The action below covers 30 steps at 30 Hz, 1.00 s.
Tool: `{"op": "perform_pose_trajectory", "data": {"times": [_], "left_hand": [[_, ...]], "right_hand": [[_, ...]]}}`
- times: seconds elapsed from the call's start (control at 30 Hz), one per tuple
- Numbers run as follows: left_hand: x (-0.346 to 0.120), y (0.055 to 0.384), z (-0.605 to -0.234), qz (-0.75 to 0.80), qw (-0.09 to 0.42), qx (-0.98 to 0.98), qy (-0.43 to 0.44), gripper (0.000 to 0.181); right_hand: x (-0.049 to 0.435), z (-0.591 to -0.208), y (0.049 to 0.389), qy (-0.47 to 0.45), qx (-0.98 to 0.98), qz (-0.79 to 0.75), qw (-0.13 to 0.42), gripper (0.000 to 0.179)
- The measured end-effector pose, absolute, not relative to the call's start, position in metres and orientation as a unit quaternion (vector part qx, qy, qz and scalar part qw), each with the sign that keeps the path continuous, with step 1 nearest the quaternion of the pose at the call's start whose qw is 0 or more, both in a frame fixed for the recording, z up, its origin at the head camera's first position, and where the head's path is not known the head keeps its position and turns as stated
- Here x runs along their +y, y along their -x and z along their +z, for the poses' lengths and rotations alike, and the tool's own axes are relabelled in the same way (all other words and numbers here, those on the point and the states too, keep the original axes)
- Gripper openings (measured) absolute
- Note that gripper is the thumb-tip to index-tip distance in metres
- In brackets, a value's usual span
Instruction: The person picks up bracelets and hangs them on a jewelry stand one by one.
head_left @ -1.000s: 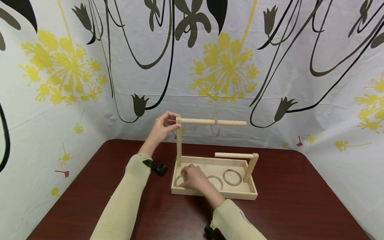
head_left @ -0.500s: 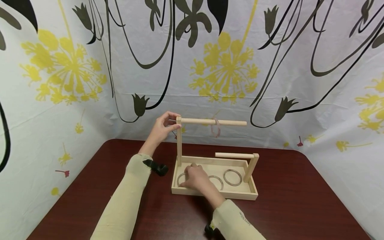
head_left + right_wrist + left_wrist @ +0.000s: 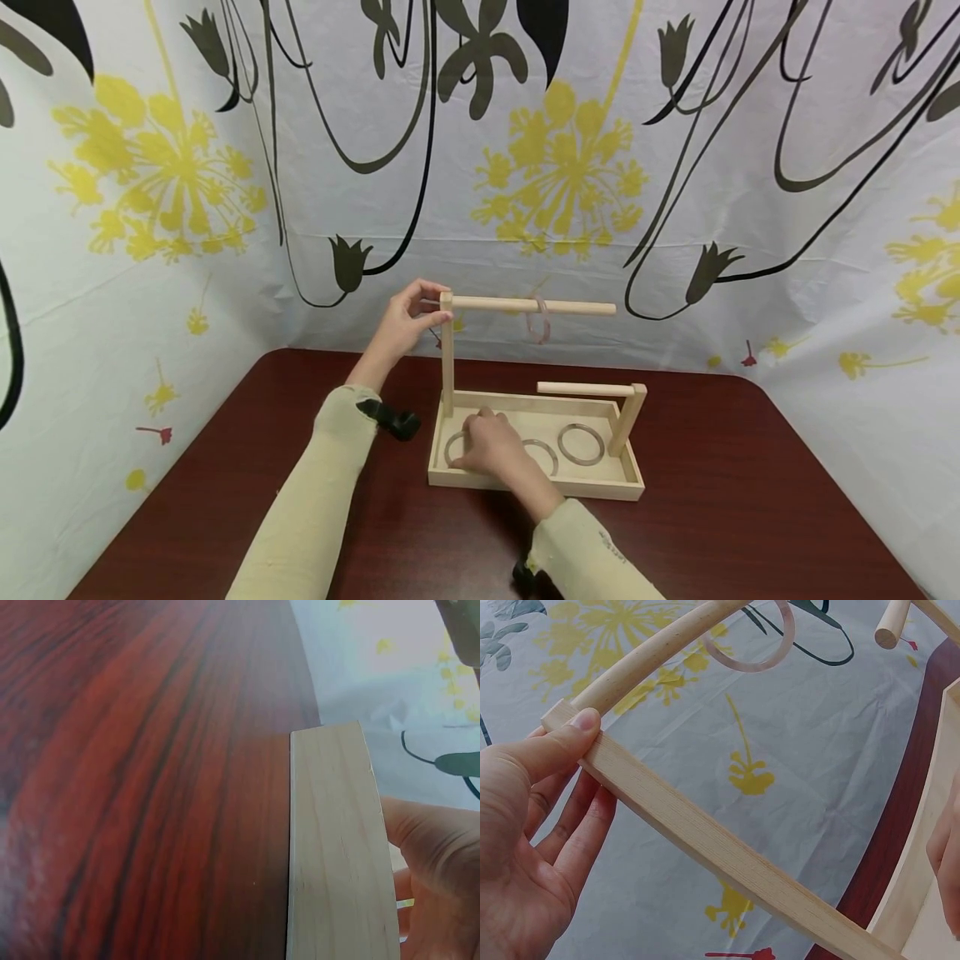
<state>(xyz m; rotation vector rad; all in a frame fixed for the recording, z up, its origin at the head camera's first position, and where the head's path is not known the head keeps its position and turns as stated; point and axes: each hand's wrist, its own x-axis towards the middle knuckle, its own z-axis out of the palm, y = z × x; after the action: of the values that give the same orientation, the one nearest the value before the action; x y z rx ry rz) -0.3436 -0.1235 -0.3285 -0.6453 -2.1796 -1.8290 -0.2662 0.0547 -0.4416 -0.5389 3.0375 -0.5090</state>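
My left hand (image 3: 408, 315) pinches the top of the tall wooden post (image 3: 447, 358), thumb on the near face, as the left wrist view shows. From that post runs a wooden rod (image 3: 585, 307), with a pinkish translucent ring (image 3: 544, 329) hanging on it. My right hand (image 3: 491, 446) is down inside the shallow wooden tray (image 3: 592, 490), fingers curled at a greyish ring (image 3: 447, 450) at the left end; the hand hides part of this ring. Two more rings lie in the tray, a middle ring (image 3: 555, 460) partly behind the hand and a right ring (image 3: 582, 463).
A shorter post (image 3: 627, 421) at the tray's right end carries a lower rod (image 3: 585, 388) pointing left. The stand sits on a dark red wooden table (image 3: 720, 500). Behind the table hangs a flower-patterned cloth (image 3: 810, 275).
My right hand has shifted slightly right inside the tray, and the left-end ring has slid a little right with it. My left hand keeps its place on the post.
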Motion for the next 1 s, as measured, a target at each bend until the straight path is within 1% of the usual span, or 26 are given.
{"op": "perform_pose_trajectory", "data": {"times": [0.13, 0.4, 1.0], "left_hand": [[-0.1232, 0.3432, -0.328, -0.623, 0.11, -0.743, 0.22, 0.033], [-0.1243, 0.342, -0.328, -0.624, 0.113, -0.739, 0.225, 0.033], [-0.1236, 0.3421, -0.3282, -0.625, 0.116, -0.738, 0.226, 0.033]], "right_hand": [[0.0567, -0.442, 0.267, 0.171, 0.97, -0.175, 0.006, 0.048], [0.0604, -0.4442, 0.2691, 0.186, 0.961, -0.202, -0.023, 0.063], [0.0635, -0.4359, 0.2668, 0.183, 0.949, -0.254, -0.029, 0.068]]}}
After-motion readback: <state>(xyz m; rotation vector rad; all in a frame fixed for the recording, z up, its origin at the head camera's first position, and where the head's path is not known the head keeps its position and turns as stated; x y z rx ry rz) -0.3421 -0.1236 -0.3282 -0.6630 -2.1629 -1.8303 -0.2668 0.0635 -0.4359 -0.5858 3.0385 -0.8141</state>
